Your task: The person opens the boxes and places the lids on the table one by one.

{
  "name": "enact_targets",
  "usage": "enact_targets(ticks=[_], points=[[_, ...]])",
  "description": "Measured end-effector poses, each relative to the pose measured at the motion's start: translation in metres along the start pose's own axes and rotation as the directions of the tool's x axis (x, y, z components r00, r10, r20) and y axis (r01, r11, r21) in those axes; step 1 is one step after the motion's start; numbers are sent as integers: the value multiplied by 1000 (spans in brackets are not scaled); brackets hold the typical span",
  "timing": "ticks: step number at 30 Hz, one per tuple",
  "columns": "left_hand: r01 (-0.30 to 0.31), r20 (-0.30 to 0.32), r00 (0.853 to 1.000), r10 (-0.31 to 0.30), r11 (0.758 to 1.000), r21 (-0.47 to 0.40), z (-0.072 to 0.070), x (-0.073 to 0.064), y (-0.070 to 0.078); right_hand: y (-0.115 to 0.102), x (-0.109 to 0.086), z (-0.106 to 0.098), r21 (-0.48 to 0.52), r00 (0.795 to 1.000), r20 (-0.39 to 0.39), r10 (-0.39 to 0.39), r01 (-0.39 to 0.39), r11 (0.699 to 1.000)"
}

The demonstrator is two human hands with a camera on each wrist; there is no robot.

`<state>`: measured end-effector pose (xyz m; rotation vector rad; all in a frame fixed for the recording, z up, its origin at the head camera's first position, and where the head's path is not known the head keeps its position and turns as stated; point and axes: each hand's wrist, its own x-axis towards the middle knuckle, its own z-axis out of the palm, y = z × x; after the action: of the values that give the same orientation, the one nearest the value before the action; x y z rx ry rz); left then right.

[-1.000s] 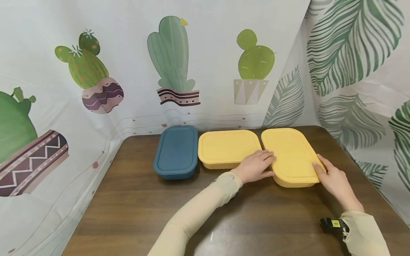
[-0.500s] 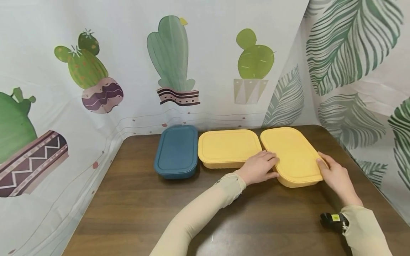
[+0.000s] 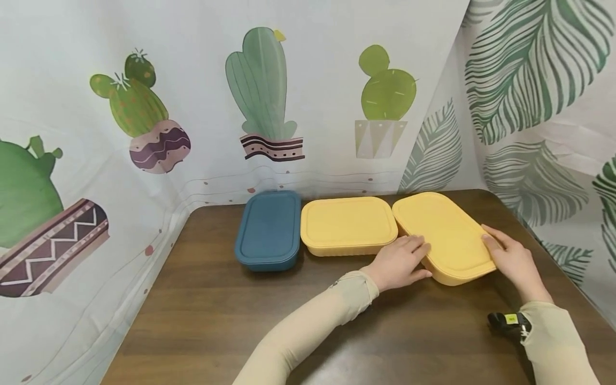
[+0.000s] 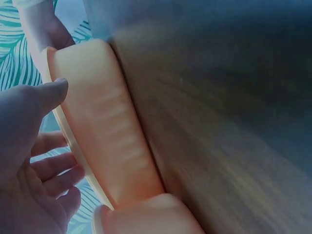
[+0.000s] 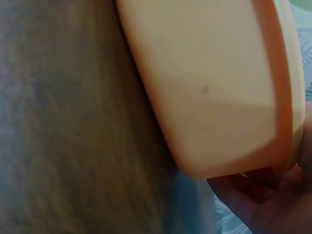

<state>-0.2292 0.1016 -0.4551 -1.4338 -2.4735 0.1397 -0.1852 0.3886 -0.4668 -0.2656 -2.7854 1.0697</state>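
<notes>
In the head view a yellow lidded food container (image 3: 445, 235) lies slanted on the right of the table, between the two hands. My left hand (image 3: 399, 262) touches its left side near the front, fingers relaxed. The left wrist view shows that thumb (image 4: 56, 92) against the ribbed side wall (image 4: 109, 131) and fingertips along the lid's rim. My right hand (image 3: 515, 262) grips the right edge, thumb at the lid and fingers at the side. In the right wrist view some right fingers (image 5: 243, 195) are partly hidden behind the container's corner.
A second yellow lidded container (image 3: 348, 224) lies crosswise just left, its corner close to the slanted one. Beyond it lies a blue lidded container (image 3: 268, 230), lengthwise. A cloth printed with cacti and leaves (image 3: 327, 80) hangs behind the brown wooden table (image 3: 202, 321).
The right yellow container has turned, its near end swinging to the right. Both hands have shifted slightly right along with it. The blue and the other yellow container keep their places on the table.
</notes>
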Motion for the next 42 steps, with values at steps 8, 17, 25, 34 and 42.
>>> enact_targets(ticks=[8,17,25,34,42], points=[[-4,-16,1000,5,999,40,2,-3,8,5,7,-1,71,999,10,38,-38,997],[1,-69,998,3,999,52,5,-5,10,8,8,0,60,999,-38,38,-36,998],[-31,-126,992,26,999,-42,14,-7,5,-3,-11,6,82,996,-47,70,-66,994],[58,-75,995,-58,998,3,9,1,-16,-5,-30,7,41,996,38,83,-85,996],[151,41,988,-151,988,5,15,8,-37,-5,-27,5,35,989,91,118,-121,992]])
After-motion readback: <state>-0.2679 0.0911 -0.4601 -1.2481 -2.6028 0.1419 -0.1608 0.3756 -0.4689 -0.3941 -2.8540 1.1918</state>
